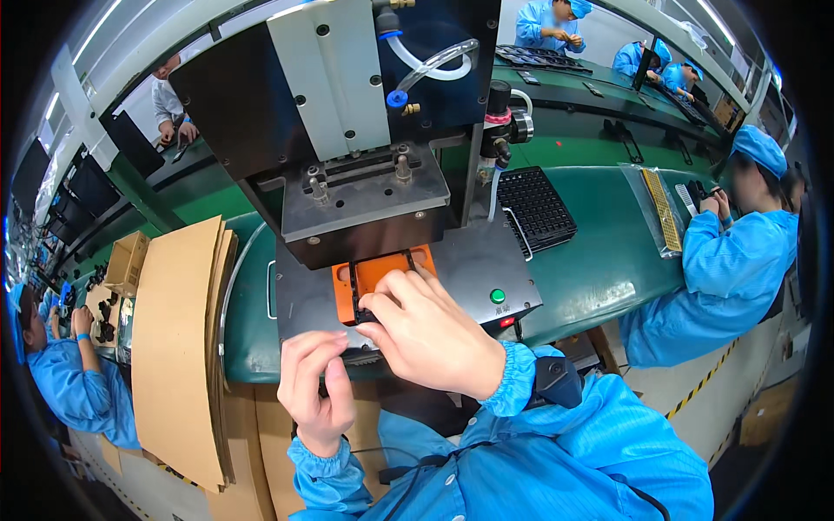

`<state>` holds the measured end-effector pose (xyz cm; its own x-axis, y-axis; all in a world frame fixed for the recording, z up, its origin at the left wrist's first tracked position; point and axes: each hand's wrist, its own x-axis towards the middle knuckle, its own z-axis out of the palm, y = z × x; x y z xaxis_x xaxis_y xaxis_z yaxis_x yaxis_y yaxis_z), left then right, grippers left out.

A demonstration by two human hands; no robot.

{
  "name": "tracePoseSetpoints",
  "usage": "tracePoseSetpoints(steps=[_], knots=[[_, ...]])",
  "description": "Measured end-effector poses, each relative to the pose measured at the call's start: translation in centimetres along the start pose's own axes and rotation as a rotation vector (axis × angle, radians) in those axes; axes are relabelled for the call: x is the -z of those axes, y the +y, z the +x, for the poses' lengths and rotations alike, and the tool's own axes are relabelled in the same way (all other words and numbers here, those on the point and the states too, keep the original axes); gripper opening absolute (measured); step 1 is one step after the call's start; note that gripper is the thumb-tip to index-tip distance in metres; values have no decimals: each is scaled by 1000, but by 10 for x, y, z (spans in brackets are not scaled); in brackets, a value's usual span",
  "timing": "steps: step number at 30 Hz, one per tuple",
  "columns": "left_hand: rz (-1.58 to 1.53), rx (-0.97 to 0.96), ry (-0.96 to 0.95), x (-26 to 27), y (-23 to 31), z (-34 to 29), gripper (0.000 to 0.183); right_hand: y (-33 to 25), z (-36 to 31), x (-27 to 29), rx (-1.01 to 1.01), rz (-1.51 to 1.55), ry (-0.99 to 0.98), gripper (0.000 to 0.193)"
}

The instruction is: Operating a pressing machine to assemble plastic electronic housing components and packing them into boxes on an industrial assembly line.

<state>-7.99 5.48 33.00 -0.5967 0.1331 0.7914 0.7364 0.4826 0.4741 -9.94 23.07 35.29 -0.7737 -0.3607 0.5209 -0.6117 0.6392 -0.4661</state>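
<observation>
A press machine stands before me, its dark metal pressing head (pixel 365 204) raised over an orange fixture (pixel 375 271). Set in the fixture is a thin black plastic frame (pixel 354 291), partly covered by my fingers. My right hand (pixel 434 326) reaches over the fixture, its bent fingers and thumb closed on the near part of the frame. My left hand (pixel 317 391) hovers just in front of the machine's base, left of the right hand. Its fingers are half curled with the thumb apart, and nothing shows in it.
A green button (pixel 497 296) sits on the base's right side. Beyond it lies a black grid tray (pixel 537 208) on the green table (pixel 608 282). Cardboard sheets (pixel 178 339) stand at the left. A co-worker (pixel 730 252) sits at the right, another (pixel 78 373) at the far left.
</observation>
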Motion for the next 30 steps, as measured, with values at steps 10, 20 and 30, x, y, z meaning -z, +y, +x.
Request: tracePoseSetpoints(steps=[10,20,30], knots=[[327,87,-283,-24,-12,21,32,-8,-35,-11,72,-374,-102,56],[481,18,-529,-17,-14,36,39,30,-22,10,-46,-248,-24,65],[701,154,-480,-1,5,-18,47,50,-96,65,-116,-203,-86,60]])
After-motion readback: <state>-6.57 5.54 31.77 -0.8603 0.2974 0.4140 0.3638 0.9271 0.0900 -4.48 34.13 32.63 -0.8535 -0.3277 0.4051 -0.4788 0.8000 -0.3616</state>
